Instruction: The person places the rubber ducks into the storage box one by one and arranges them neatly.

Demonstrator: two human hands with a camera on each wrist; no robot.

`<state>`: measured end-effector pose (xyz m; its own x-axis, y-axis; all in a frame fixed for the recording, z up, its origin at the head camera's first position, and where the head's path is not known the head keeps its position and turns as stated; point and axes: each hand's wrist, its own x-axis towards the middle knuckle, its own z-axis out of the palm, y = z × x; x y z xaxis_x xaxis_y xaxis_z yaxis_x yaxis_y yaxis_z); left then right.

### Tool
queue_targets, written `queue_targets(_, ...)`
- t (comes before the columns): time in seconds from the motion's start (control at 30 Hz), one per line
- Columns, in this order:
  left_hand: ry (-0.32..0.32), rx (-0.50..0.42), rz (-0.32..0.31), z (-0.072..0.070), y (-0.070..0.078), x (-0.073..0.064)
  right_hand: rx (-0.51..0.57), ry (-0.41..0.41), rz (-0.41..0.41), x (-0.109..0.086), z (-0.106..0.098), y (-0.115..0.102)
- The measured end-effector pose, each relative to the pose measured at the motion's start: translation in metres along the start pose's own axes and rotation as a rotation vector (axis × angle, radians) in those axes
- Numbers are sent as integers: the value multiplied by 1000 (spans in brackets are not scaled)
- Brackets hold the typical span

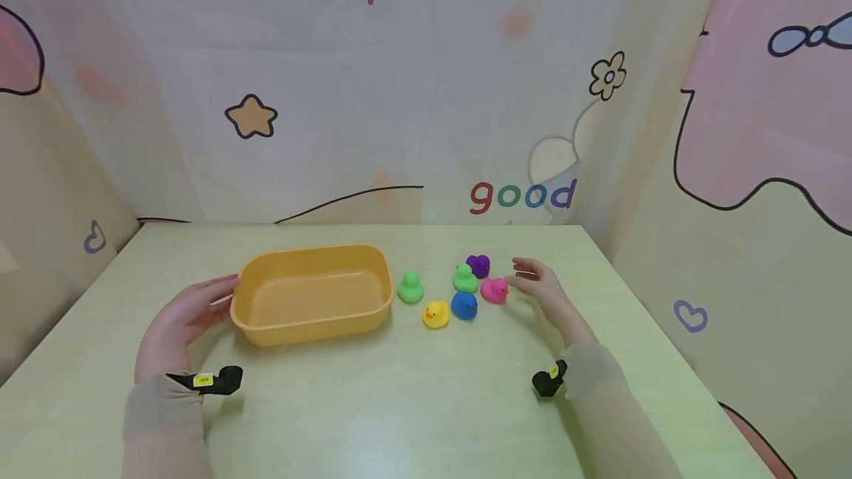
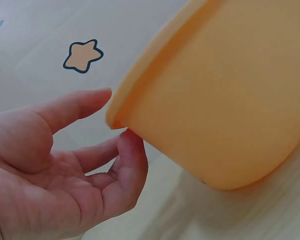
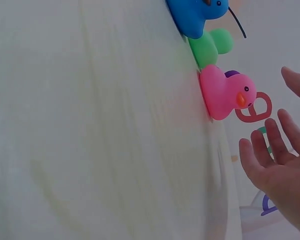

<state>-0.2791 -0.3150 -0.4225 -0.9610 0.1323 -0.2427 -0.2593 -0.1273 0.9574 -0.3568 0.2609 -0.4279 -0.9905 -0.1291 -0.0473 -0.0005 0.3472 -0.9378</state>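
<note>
A yellow-orange plastic basin (image 1: 313, 333) sits on the table, left of centre. At its left end is my left hand (image 1: 189, 316); the left wrist view shows curled fingertips under the rim and the thumb tip right at the rim's edge. My right hand (image 1: 542, 290) hovers just right of a pink rubber duck (image 1: 494, 290), fingers spread and nothing in them. Beside the pink duck are a purple duck (image 1: 478, 265), a green duck (image 1: 464, 279) and a blue duck (image 1: 464, 306). Another green duck (image 1: 410, 287) and a yellow duck (image 1: 435, 315) lie nearer the basin.
The light wooden table (image 1: 373, 405) ends at the back against a printed cloth (image 1: 319, 154) with a star and the word "good". Similar cloth walls (image 1: 725, 272) stand at both sides. Each wrist wears a black camera (image 1: 549, 379).
</note>
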Motion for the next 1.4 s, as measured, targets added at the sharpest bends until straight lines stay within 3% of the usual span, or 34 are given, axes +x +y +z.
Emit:
queue_targets(0.2, -37, 17, 12, -4, -1, -2, -14, -30, -5, -2, 0, 1)
queue_targets(0.6, -52, -83, 8, -5, -7, -3, -50, -92, 28, -5, 3, 0)
queue_targets(1.0, -150, -276, 39, -5, -17, -1, -102, -152, 25, -2, 3, 3)
queue_targets(1.23, -237, -437, 63, -4, -22, -1, -148, -172, 51, 1, 6, 2)
queue_targets(1.4, -265, -464, 94, -2, -25, 0, -186, -188, 60, 3, 8, 0)
